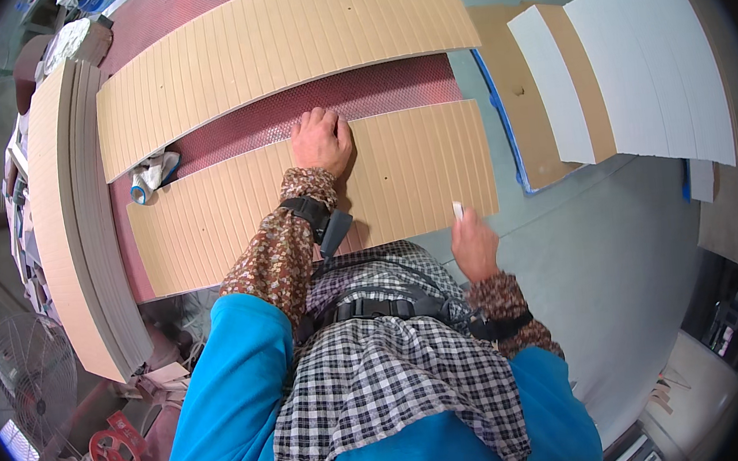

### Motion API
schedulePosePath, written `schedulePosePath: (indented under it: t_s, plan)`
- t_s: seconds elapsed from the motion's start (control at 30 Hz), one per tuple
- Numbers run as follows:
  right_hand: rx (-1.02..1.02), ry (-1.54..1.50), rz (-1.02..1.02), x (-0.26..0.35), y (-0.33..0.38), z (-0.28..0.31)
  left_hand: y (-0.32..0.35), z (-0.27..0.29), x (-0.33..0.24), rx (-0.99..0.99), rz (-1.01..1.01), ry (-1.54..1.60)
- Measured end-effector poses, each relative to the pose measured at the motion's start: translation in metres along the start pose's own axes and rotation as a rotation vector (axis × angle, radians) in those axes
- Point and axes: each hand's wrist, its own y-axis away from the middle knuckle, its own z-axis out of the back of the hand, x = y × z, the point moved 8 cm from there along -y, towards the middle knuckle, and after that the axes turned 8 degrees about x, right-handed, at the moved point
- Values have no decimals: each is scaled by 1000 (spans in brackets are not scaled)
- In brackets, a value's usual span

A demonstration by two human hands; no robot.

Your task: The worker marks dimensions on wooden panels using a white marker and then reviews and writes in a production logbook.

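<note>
A tan grooved board lies across the work table right in front of me. My left hand is closed at its far edge, the fingers curled over that edge and the fingertips hidden. Close to the board's near right corner, my right hand pinches a small white piece that stands up from the fingers. Whether this piece touches the board's edge, I cannot tell. Beyond a strip of red textured table top lies a second, longer grooved board. White gloves with blue cuffs rest between the boards at the left.
Several similar boards are stacked at the left of the table. On the right, white and tan panels lie on a blue-edged support. A fan and a red handwheel stand at the lower left.
</note>
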Motion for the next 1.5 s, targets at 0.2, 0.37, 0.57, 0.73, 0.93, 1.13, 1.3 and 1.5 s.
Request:
schedulePosePath:
  t_s: [0.2, 0.37, 0.57, 0.73, 0.93, 1.13, 1.3, 1.5]
  plan:
    - [19, -113, 32, -11, 69, -24, 0, -4, 0, 55, 12, -1]
    - [-83, -109, 21, 2, 52, -8, -2, -5, 0, 92, 30, -8]
    - [-66, -101, 41, 9, 42, -10, 0, -1, -1, 40, 8, 12]
    - [-41, -73, 46, 9, 34, -10, -2, -1, -2, 52, 28, -10]
    - [-14, -21, 43, 31, -44, 9, -1, 1, -1, 13, 31, -15]
    - [-59, 31, 87, 62, -151, 38, 1, 1, -3, 28, 35, 13]
    - [-68, 30, 73, 74, -181, 50, 0, 2, -1, 23, 30, 14]
    - [-26, 6, 35, 48, -112, 29, -2, 1, -4, 20, 18, 26]
